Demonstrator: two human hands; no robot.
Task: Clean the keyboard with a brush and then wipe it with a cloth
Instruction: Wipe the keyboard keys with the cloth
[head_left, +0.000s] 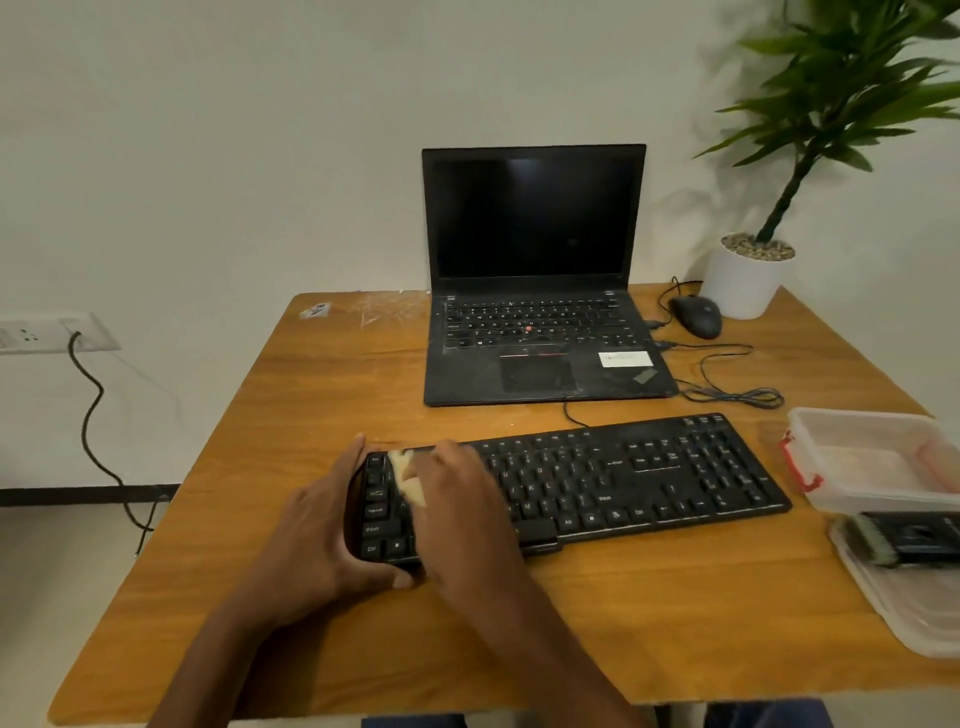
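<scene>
- Keyboard (597, 483) lies on the wooden bench (311, 395) in front of a shut-off laptop (535, 280).
- Left hand (322, 525) clamps its left end, fingers wrapped round the edge.
- Right hand (457, 499) presses a pale cloth (405, 478) flat onto the keys.
- Risk: hard wiping could pop a keycap or skid the board toward the plastic tub (878, 457).
- Brush (898, 538) rests on a lid at right.
- Plain white wall, potted plant (810, 156), mouse (696, 316).

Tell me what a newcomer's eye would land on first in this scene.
First, the two hands at the near left end of the black keyboard: the left hand grips its left edge while the right hand presses a pale cloth onto the keys. Behind it sits an open laptop with a dark screen. At the right edge, a brush lies on a clear lid.
</scene>
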